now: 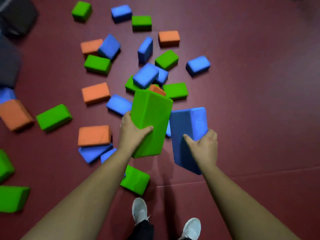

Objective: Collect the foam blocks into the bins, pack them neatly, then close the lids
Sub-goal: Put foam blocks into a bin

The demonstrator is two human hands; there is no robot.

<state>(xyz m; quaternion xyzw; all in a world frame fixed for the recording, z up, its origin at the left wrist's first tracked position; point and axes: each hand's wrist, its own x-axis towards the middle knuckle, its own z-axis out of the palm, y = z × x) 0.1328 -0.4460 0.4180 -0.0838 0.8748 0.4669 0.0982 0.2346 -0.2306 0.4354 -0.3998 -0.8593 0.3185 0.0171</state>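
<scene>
Foam blocks (53, 117), collection stage. The left hand (133, 130) grips a green block (152, 118) around its lower half, thumb across the near face. The right hand (204, 146) grips a blue block (187, 125) in the same way. Both blocks are clear of the floor (251, 84) and just beside each other, long axes pointing away from the person. Loose green, blue and orange blocks lie scattered ahead and to the left. No bin is plainly visible. Blurred dark shapes (19, 16) at the upper left may be bins. If so, the carry runs forward-left and the left hand is nearer.
</scene>
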